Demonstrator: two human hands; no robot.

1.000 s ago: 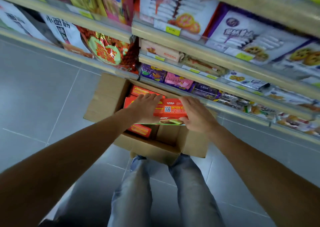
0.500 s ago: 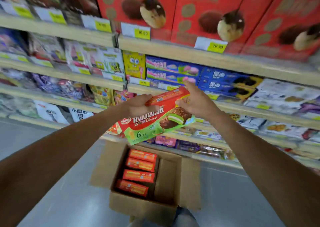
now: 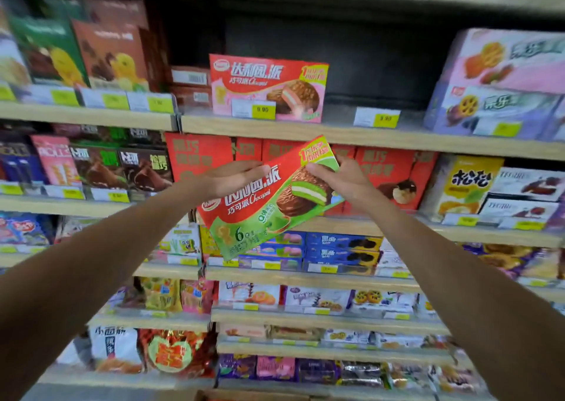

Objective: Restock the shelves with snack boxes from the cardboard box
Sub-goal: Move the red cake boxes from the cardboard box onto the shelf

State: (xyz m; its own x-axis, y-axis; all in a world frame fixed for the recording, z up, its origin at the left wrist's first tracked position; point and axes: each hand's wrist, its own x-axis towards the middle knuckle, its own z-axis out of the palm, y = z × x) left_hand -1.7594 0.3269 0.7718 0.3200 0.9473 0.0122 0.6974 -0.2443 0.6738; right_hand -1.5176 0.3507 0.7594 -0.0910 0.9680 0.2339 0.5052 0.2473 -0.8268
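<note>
Both hands, left point(image 3: 232, 178) and right point(image 3: 342, 178), have a closed grip on the tilted box point(image 3: 269, 199), held below the shelf gap point(image 3: 376, 73) (beside the pink box point(image 3: 269, 87)); lifted crooked, it might catch the shelf point(image 3: 336, 131) edge.

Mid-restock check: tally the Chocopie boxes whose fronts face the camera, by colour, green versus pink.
green pie box: 1, held tilted between the left hand and the right hand
pink pie box: 1, standing on the upper shelf
Total: 2
</note>
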